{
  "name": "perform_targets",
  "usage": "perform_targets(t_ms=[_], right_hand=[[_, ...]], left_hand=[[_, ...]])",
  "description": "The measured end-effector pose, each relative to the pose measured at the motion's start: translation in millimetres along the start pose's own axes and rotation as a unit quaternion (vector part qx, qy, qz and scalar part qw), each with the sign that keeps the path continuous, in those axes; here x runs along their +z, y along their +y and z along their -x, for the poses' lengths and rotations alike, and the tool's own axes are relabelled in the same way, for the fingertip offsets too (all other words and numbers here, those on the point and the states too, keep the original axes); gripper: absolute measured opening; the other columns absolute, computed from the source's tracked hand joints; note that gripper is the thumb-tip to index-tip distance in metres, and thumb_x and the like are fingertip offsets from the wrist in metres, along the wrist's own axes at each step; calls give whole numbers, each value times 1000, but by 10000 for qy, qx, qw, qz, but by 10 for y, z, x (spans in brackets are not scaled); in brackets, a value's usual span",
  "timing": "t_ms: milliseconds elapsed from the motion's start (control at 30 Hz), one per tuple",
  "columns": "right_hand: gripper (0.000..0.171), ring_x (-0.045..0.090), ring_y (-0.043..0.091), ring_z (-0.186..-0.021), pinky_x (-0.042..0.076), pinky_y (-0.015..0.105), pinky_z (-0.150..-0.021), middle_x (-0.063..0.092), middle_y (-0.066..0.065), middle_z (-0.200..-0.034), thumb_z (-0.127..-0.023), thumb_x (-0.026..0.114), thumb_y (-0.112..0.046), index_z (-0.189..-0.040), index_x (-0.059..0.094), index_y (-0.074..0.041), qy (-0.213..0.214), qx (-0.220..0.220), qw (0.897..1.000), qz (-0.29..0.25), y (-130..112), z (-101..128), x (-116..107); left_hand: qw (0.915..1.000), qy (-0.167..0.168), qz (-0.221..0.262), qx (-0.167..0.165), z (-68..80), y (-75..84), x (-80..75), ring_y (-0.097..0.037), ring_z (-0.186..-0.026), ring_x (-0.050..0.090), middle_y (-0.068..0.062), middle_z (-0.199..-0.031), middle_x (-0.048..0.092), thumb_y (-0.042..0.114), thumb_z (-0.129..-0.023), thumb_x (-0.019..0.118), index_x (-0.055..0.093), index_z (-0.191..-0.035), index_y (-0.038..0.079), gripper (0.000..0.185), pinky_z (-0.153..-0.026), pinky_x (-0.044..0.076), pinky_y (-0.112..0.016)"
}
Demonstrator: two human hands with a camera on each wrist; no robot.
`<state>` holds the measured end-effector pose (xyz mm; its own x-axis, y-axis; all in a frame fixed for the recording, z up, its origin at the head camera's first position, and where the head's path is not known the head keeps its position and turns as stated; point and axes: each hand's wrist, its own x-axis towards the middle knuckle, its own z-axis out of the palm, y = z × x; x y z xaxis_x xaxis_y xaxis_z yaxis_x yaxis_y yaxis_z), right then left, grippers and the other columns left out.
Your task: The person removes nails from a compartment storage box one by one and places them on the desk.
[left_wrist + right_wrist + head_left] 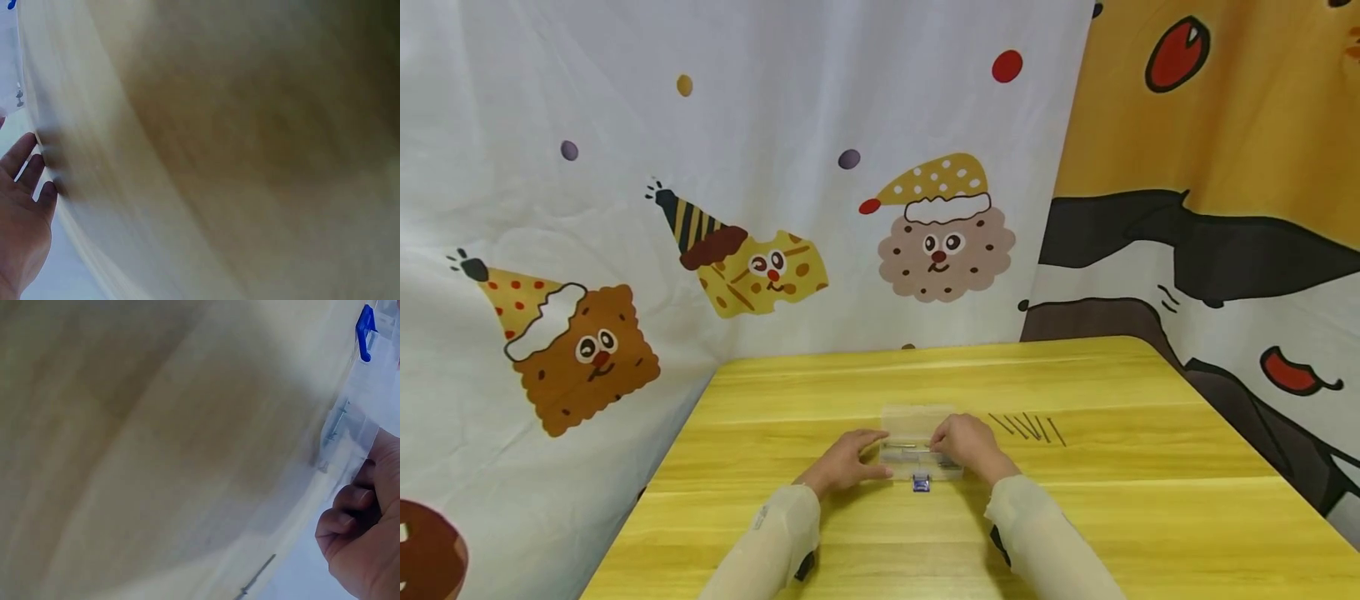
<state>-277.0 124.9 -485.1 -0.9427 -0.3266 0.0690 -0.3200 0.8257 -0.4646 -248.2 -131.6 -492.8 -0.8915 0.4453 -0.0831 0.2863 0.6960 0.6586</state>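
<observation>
A clear plastic compartment box [891, 473] lies on the table with its lid [917, 417] raised at the back and a blue latch [921, 483] at its front. Thin metal pieces [898, 446] lie inside. My left hand [846, 462] rests at the box's left end, thumb and fingers spread apart; the left wrist view shows the fingers [28, 169] nearly straight. Over the right part of the box, my right hand [967, 443] has its fingers curled and pinches a thin nail at the fingertips. The right wrist view hides that pinch behind the curled fingers [350, 509].
Several long dark nails [1028, 427] lie slanted side by side on the yellow wood-grain table [1097, 500], right of the box. A patterned cloth [790, 167] hangs behind the table's far edge and along its left side.
</observation>
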Motion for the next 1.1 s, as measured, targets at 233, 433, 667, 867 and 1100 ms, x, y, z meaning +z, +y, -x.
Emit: perform_targets(t_ms=[233,433,667,867,1100], right_hand=[[9,59,7,-70,51,33,-65,72,-9,-82,-87,78,-20,-79,79,-23,98,-104,9991,-411,76,25,47],[11,56,10,-67,48,32,-62,69,-7,-80,-91,73,-17,-80,77,-19,45,-4,9923,-1236,137,48,51],[10,52,16,-72,45,31,-63,67,2,-83,-95,68,-10,-88,76,-8,227,396,9658,-2552,171,57,14],[12,55,17,-78,47,34,-67,70,3,-95,-96,66,-13,-96,76,-7,688,740,9619,-2541,187,87,-82],[20,55,21,-77,48,37,-68,70,10,-103,-99,63,-18,-105,74,-2,1130,1189,9554,-2455,338,156,-174]], left_hand=[[10000,42,16,81,4,12,7,-40,-139,35,-18,-151,40,38,-90,74,45,-149,11,71,-112,30,-58],[10000,22,37,-5,10,10,10,-40,-141,32,-18,-153,38,41,-90,73,44,-150,14,72,-112,29,-59],[10000,10,54,-26,27,5,-13,-40,-141,32,-17,-154,37,42,-90,73,44,-151,15,72,-112,29,-58],[9999,3,110,-50,31,-10,-15,-39,-142,31,-16,-154,37,42,-90,73,44,-151,16,72,-112,29,-58],[9999,48,65,-68,54,26,-10,-42,-141,31,-19,-154,36,41,-90,73,45,-150,15,71,-111,29,-61]])
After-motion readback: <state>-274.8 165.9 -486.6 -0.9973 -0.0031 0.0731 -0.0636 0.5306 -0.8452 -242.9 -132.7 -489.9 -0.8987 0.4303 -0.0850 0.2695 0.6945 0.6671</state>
